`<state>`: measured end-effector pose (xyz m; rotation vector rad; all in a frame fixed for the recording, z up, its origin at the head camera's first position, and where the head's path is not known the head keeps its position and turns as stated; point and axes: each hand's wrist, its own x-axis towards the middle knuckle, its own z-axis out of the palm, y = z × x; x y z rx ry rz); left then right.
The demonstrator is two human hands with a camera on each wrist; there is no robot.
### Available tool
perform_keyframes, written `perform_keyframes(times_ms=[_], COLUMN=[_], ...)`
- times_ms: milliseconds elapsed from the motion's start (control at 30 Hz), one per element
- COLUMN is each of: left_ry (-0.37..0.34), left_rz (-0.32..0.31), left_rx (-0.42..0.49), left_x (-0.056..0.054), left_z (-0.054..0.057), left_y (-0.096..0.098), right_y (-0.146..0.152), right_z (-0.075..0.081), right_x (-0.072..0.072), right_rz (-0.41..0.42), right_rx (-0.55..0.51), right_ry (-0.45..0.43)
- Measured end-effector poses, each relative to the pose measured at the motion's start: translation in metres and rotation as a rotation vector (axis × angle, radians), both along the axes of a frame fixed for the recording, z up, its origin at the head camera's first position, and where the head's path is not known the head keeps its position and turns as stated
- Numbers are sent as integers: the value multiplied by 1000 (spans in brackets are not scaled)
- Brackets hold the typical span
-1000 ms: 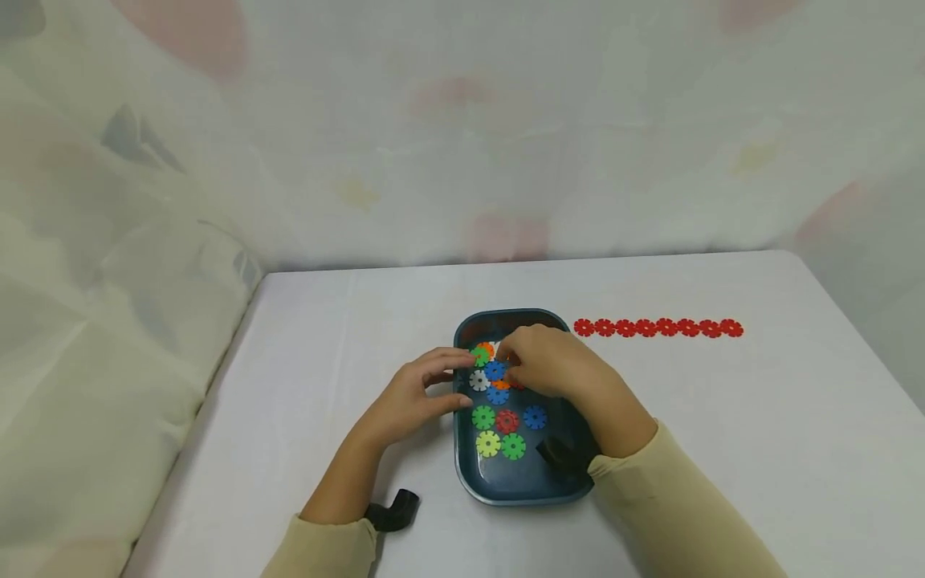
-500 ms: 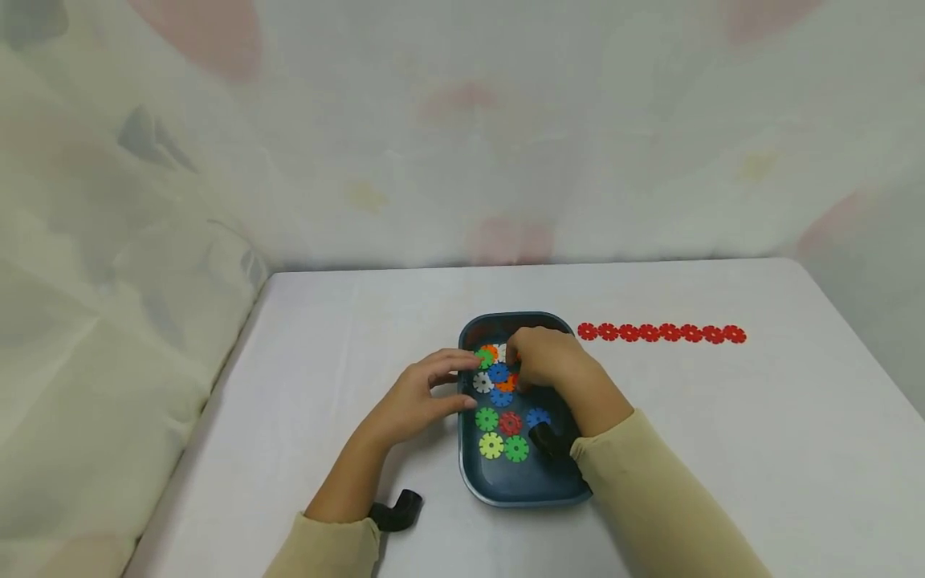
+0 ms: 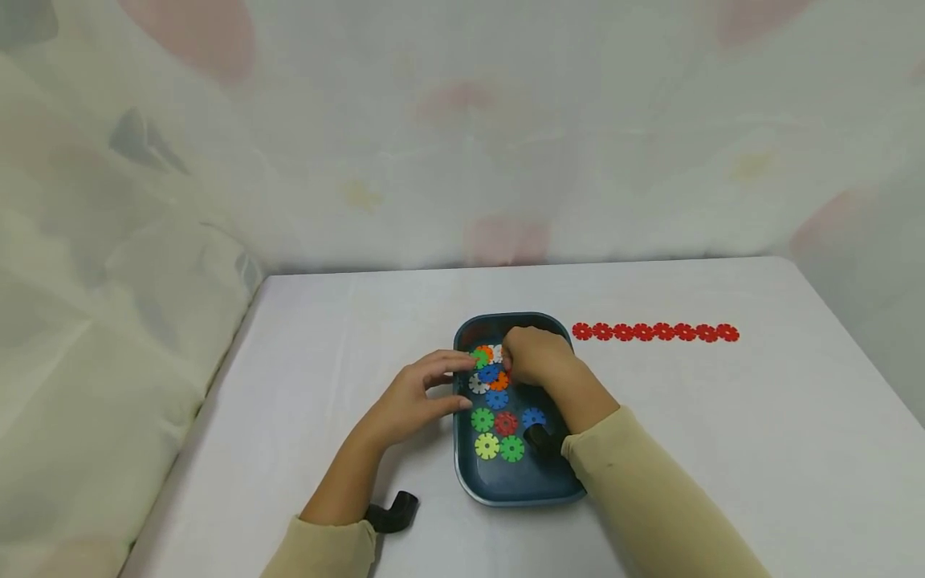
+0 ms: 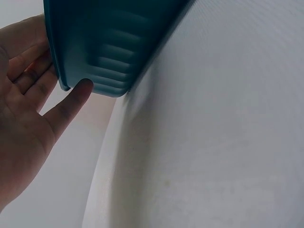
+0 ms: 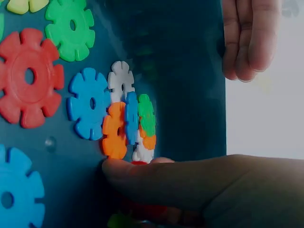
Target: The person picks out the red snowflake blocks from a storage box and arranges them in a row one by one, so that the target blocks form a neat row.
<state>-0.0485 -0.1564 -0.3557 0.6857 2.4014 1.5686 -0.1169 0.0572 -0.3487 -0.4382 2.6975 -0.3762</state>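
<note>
A dark teal tray (image 3: 520, 486) holds several plastic snowflake discs in different colours. My left hand (image 3: 419, 399) is at its left rim, fingers fairly straight and spread from the thumb, fingertips beside a green disc (image 3: 480, 359). In the left wrist view the left thumb (image 4: 71, 107) overlaps the tray's outer wall (image 4: 95, 52). Inside the tray my right hand (image 3: 538, 357) reaches down at the far end, fingers curled. The right wrist view shows a red disc (image 5: 147, 210) pinched behind the right thumb (image 5: 137, 178), mostly hidden. An orange disc (image 5: 114, 133) lies right at the thumb tip.
A row of several red discs (image 3: 663, 331) runs rightward from the tray on the white table (image 3: 347, 345). Nearer in the tray lie a yellow disc (image 3: 487, 445), a green disc (image 3: 512, 449) and a red disc (image 3: 507, 423). Patterned cloth (image 3: 361, 144) hangs behind.
My right hand has shifted slightly left and lower among the discs. A blue disc there has slid left, and more of the orange disc shows. The left hand stays at the rim.
</note>
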Motion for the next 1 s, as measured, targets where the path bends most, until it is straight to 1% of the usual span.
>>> perform_keyframes(times_ms=[133, 233, 400, 500, 633, 767, 833, 900, 1000], left_ry=[9, 6, 7, 4, -9, -13, -14, -14, -20], left_rz=[7, 5, 0, 7, 6, -5, -6, -4, 3], left_rx=[4, 10, 11, 7, 15, 9, 2, -1, -8], left_x=[2, 3, 3, 3, 4, 3, 2, 2, -1], left_z=[1, 1, 0, 1, 1, 1, 1, 0, -9], left_y=[0, -1, 0, 0, 2, 4, 5, 4, 1], right_y=[0, 2, 14, 27, 57, 98, 119, 139, 166], right_z=[6, 14, 34, 48, 63, 68, 66, 61, 49], right_x=[1, 2, 2, 3, 8, 19, 24, 27, 30], right_rz=[23, 40, 76, 59, -20, -131, -187, -239, -300], right_rx=[-36, -112, -260, -316, -360, -412, -431, -450, -461], right_ry=[4, 12, 18, 38, 90, 134, 150, 171, 230])
